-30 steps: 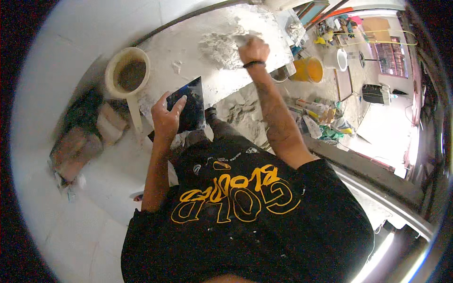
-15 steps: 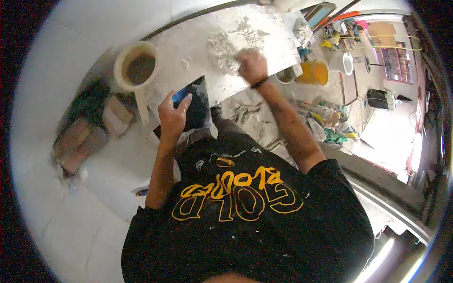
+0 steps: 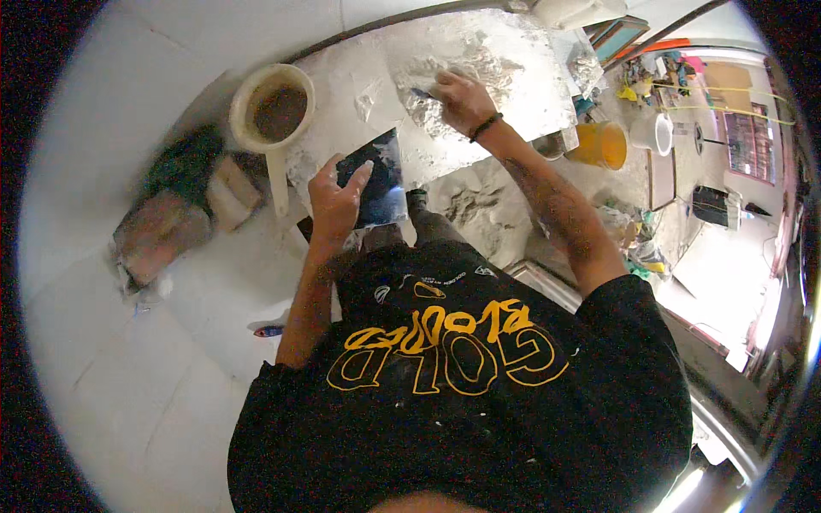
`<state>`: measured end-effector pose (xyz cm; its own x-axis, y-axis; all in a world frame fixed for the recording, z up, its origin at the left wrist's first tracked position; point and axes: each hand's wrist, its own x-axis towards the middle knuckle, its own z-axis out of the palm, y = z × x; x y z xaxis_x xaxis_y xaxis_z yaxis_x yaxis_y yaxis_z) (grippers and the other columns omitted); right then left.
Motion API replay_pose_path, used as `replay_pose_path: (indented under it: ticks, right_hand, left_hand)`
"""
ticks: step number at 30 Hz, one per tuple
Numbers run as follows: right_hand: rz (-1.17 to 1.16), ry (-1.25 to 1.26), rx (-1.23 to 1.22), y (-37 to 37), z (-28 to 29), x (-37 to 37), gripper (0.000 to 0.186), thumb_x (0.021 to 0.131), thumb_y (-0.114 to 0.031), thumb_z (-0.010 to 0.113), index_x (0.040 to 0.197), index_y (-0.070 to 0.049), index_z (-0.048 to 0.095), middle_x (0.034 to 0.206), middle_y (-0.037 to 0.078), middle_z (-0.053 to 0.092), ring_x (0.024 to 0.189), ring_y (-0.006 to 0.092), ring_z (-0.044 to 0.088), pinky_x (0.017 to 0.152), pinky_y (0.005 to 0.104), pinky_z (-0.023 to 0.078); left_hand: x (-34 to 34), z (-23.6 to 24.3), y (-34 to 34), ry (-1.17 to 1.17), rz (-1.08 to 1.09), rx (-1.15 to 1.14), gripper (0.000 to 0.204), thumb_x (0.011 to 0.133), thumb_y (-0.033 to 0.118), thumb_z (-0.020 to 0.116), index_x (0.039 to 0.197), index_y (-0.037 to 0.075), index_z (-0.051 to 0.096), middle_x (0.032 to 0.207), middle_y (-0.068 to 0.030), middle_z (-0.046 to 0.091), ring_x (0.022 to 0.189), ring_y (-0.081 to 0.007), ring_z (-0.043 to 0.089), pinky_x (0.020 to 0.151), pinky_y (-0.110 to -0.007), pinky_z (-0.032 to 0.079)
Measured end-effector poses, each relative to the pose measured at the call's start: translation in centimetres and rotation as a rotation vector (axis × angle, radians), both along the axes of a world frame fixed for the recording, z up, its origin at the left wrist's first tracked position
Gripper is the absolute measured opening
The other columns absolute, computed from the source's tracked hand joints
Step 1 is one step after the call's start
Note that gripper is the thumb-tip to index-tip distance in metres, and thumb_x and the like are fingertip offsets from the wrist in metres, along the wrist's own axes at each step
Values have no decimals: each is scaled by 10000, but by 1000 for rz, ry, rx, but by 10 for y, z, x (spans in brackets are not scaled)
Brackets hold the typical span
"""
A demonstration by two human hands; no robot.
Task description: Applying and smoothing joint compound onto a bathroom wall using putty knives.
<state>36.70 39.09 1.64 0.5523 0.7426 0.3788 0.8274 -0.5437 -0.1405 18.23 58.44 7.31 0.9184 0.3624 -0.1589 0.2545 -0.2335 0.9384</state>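
My left hand point(image 3: 336, 195) grips a dark, glossy flat plate point(image 3: 382, 175) by its left edge, thumb across its face. A whitish sheen or dust marks the plate's right part. Over a heap of white powder point(image 3: 492, 67) on a pale tabletop point(image 3: 333, 120), my right hand point(image 3: 466, 104) has its fingers bent together. A small dark bluish thing point(image 3: 420, 92) shows at those fingertips, too blurred to name. The right wrist wears a dark band point(image 3: 486, 126).
A cream pot with a handle point(image 3: 238, 111), brown inside, stands left of the tabletop. Wrapped blocks point(image 3: 162, 235) lie at the left. A yellow bucket point(image 3: 599, 145) and a white bucket point(image 3: 653, 134) stand at the right. More powder point(image 3: 470, 205) lies below the table edge.
My right hand has moved farther over the powder, and the bluish thing at its fingertips now shows. The plate has tilted, catching more light. The whole view has shifted slightly.
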Motion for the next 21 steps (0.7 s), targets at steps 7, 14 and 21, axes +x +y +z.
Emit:
replay_pose_path:
  ticks: [7, 14, 21]
  right_hand:
    - [-354, 138, 40, -42, 78, 22, 142, 713, -159, 632, 832, -89, 661, 802, 115, 613, 741, 331, 589, 646, 391, 481]
    - [-507, 386, 217, -60, 102, 11, 345, 751, -312, 664, 842, 19, 623, 778, 220, 619, 742, 349, 623, 638, 373, 490]
    - [-537, 400, 449, -45, 112, -33, 197, 767, -194, 570, 747, 1, 582, 676, 218, 592, 642, 393, 591, 603, 437, 477]
  left_hand:
    - [27, 10, -21, -68, 125, 113, 362, 799, 214, 638, 952, -103, 554, 757, -146, 631, 660, -159, 575, 638, -295, 457]
    - [80, 66, -70, -245, -32, 385, 330, 831, 237, 553, 993, -50, 535, 716, -247, 601, 702, -394, 604, 655, -446, 471]
    - [99, 80, -110, -194, -48, 635, 275, 838, 218, 531, 994, -8, 512, 709, -226, 610, 691, -385, 609, 669, -448, 477]
